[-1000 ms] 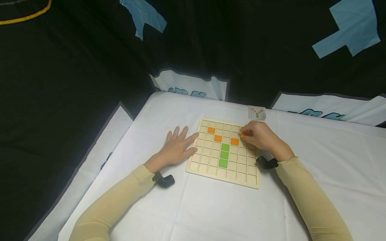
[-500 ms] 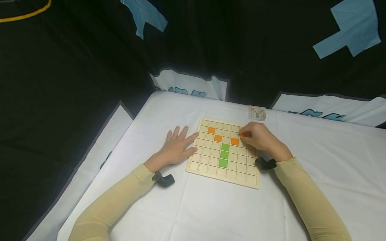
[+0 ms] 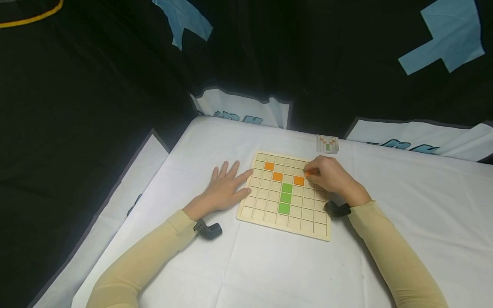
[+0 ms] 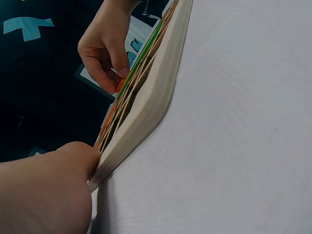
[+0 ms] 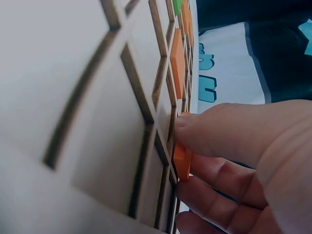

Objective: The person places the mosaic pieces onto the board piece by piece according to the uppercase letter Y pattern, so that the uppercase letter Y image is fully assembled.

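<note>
A wooden grid board (image 3: 302,224) lies on the white-covered table. Three green tiles (image 3: 286,198) form a column in it, and orange tiles sit at the upper left (image 3: 269,166), below that (image 3: 277,176), and right of centre (image 3: 298,181). My right hand (image 3: 332,174) pinches another orange tile (image 5: 182,162) between thumb and fingers, low at a cell near the board's far right; the hand covers part of that corner. My left hand (image 3: 220,190) lies flat with fingers spread, its thumb and index fingertip at the board's left edge.
A small card (image 3: 327,144) printed with a grid of coloured squares lies behind the board, near the table's far edge. White cloth covers the table (image 3: 277,273). Black fabric (image 3: 246,51) with blue and white shapes hangs behind and to the left.
My right hand shifts slightly left and settles at the cell, the orange tile still pinched. My left hand stays put at the board's edge.
</note>
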Available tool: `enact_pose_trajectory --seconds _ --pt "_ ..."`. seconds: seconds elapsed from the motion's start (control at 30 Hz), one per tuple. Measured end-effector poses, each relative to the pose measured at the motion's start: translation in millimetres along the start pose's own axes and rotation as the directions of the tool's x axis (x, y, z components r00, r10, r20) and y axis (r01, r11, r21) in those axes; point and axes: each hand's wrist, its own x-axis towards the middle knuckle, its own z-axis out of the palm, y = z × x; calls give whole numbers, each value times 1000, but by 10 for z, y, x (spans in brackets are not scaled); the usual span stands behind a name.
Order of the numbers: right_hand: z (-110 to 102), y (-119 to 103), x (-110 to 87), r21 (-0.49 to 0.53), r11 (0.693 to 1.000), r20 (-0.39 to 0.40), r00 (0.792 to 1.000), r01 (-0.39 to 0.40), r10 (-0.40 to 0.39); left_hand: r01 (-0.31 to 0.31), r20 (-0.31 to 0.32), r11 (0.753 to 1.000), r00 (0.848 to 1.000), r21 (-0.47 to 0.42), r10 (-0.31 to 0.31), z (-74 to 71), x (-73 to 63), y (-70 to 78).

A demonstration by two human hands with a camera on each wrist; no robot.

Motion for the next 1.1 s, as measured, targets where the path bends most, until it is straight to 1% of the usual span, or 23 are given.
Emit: enact_pose_trajectory --seconds 0.37,0.53,0.83,1.1 --pt "21 24 16 -6 1000 5 1000 2 -2 3 2 1000 1000 -6 -3 -2 -1 4" --pt "25 30 17 -7 1000 16 1000 -15 15 4 4 1000 1000 -5 -4 0 3 5" --pt "24 31 16 2 1000 13 1000 -9 9 6 -7 1000 1000 -6 -6 2 5 -5" --pt "28 34 17 13 999 18 999 -36 36 3 -12 1000 1000 -8 -3 7 3 -7"
